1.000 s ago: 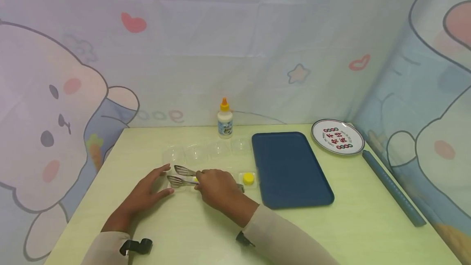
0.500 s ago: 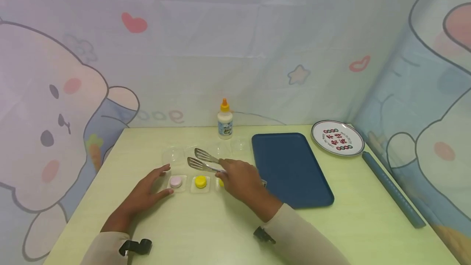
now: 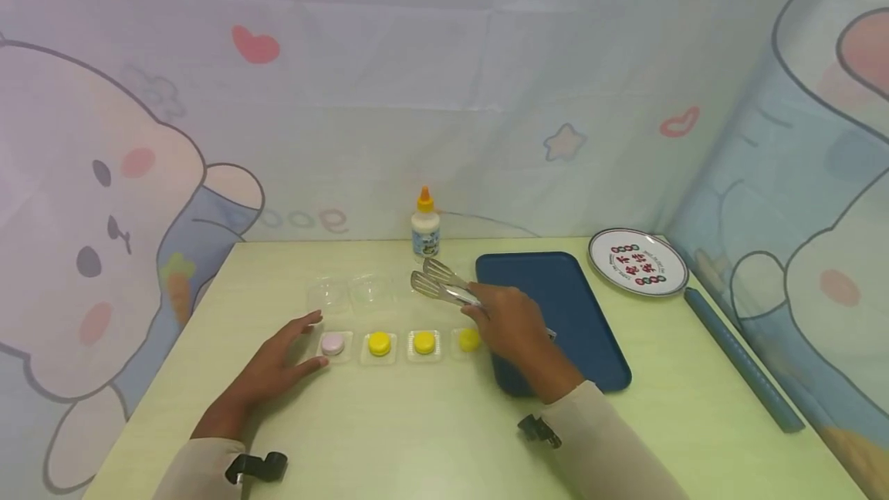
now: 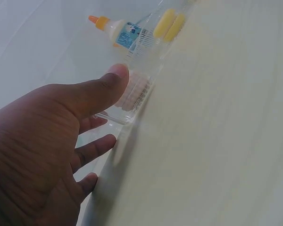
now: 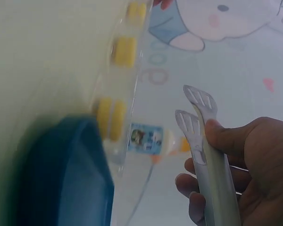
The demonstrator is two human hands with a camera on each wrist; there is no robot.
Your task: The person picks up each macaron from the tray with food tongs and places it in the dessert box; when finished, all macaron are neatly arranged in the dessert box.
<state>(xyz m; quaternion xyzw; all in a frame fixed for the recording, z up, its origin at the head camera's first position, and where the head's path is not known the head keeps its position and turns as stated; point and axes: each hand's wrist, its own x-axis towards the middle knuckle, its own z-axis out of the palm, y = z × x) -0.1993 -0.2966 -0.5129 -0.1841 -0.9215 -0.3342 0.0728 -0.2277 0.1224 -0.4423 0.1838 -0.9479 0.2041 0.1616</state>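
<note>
My right hand (image 3: 510, 322) grips a pair of metal serving tongs (image 3: 444, 282) with slotted heads. It hovers over the left part of the blue tray (image 3: 590, 353). The tong heads stand slightly apart with nothing between them. My left hand (image 3: 278, 365) is at the left end of a row of clear plastic boxes, thumb and index finger spread beside the box with a pink macaron (image 3: 332, 343). In the left wrist view the thumb tip overlaps that clear box (image 4: 127, 115). Three yellow macarons (image 3: 379, 343) sit in the boxes to its right.
Behind the row lie clear hollow lids (image 3: 328, 293), partly hidden by the tongs. A glue bottle (image 3: 426, 234) with an orange tip stands at the back. To the right are a white printed plate (image 3: 637, 262) and a long blue-grey bar (image 3: 743, 361) along the table edge.
My right hand has carried the tongs rightward and slightly back, from over the boxes to over the tray, uncovering the macarons. My left hand has stayed in place.
</note>
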